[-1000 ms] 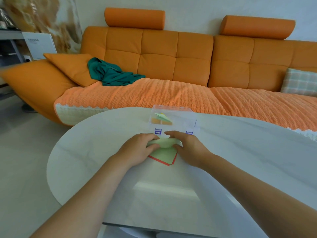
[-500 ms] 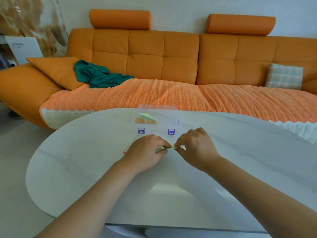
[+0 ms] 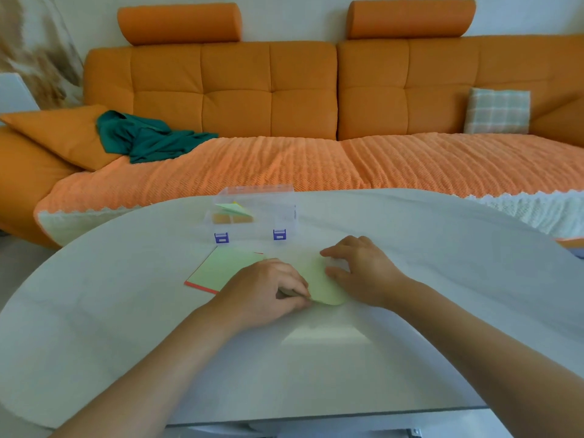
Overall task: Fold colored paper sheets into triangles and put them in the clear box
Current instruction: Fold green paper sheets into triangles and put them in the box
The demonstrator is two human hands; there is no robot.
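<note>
On the tabletop (image 3: 126, 311), near the far edge: clear box (image 3: 259, 213), with folded papers (image 3: 232, 213) in its left part. Just before the box, slightly left: stack of sheets (image 3: 221, 268). Just right of the stack: single sheet (image 3: 317, 279), left hand (image 3: 265, 289) at its left edge, right hand (image 3: 360, 270) at its right. Behind the tabletop: sofa (image 3: 271, 90), with crumpled cloth (image 3: 148, 140) on its left and small cushion (image 3: 497, 110) on its right.

No text is reading clearly anywhere — the clear box (image 3: 279, 213) is showing two purple latches (image 3: 221, 238), but any marking on them is blurring out — too small to tell.
</note>
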